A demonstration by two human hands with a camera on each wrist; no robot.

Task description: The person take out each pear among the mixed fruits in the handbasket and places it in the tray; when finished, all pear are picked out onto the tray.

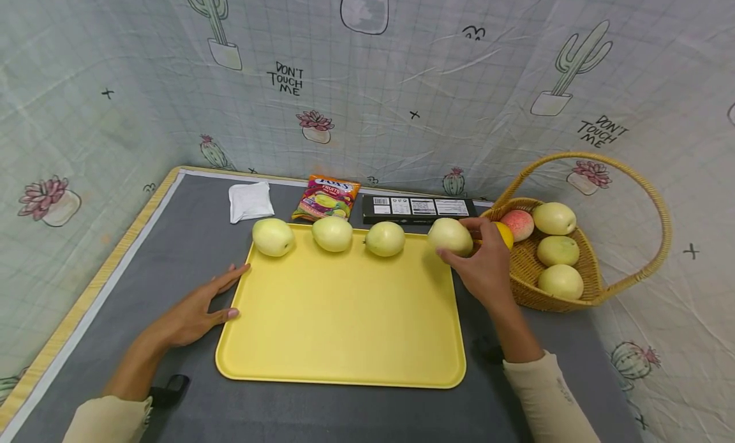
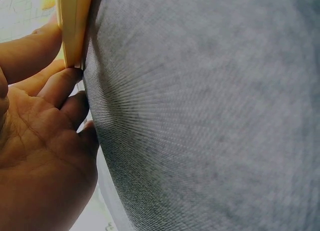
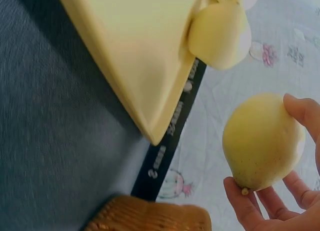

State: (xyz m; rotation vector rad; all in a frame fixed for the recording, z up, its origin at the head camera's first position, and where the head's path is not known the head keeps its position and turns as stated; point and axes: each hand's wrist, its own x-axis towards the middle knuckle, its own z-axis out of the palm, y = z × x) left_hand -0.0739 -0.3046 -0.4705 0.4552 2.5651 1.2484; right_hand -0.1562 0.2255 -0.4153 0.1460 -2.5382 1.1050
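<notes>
Up at the far right corner of the yellow tray now, a pale green pear in the right hand, held between thumb and fingertips! Across to the left hand: fingers spread, resting lightly against the tray's left rim. Along the far rim, three more pears in a row. Careful here: possibly a roll over that low rim toward the black box after a release too far out, or a slip on smooth skin from so light a fingertip hold. Over to the right wrist view: a clear gap between held pear and tray corner, plus a stubby stem, both hard to make out from the head. Only from the head: a peach inside the wicker basket.
</notes>
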